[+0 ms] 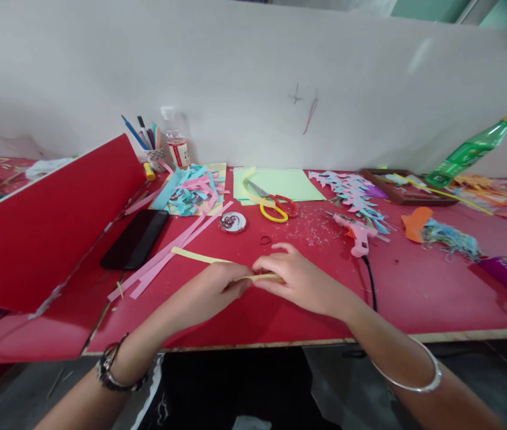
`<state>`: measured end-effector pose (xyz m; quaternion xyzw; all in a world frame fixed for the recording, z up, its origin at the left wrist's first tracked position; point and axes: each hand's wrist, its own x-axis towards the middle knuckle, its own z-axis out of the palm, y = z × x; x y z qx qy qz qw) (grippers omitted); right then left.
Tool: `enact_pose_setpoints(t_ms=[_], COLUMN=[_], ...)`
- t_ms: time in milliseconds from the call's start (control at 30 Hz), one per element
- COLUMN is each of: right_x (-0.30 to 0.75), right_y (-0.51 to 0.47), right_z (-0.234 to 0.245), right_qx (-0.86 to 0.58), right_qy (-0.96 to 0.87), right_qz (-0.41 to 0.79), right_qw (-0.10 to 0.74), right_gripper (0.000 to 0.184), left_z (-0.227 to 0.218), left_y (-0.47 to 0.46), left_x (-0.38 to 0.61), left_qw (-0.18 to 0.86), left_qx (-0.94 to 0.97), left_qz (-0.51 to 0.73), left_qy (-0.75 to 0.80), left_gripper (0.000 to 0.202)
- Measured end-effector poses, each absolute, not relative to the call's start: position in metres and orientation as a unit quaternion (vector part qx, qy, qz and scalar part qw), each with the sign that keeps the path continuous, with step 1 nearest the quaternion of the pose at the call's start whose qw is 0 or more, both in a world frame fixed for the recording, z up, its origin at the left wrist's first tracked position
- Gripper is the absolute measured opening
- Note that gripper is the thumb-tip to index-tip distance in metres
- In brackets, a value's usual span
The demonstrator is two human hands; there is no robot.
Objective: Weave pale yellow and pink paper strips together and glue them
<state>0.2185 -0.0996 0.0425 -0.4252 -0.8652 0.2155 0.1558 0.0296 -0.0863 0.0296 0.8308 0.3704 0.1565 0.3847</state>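
Both of my hands meet over the front middle of the red table. My left hand and my right hand pinch a long yellow paper strip that runs off to the left on the table. Each hand's fingers are closed on the strip. Long pink paper strips lie just left of it.
A black phone, a red divider board, scissors with red and yellow handles on light green paper, a round tin, a pink glue gun, cut paper scraps, a pen cup, a green bottle.
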Motion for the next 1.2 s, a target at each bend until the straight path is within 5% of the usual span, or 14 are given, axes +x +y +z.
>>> enact_pose_setpoints(t_ms=[467,1200], right_x=[0.231,0.23], right_y=[-0.094,-0.093], right_z=[0.032,0.032], right_qx=[-0.458,-0.461], right_qy=[-0.793,-0.784], right_qz=[0.318,0.324], right_qw=[0.246,0.261], right_gripper=[0.023,0.018], left_z=[0.024,0.028], left_y=[-0.083,-0.084], left_x=[0.018,0.018], left_qw=[0.479,0.431], left_qx=[0.685,0.669], left_qz=[0.286,0.335], left_qy=[0.469,0.504], left_gripper=[0.026,0.024])
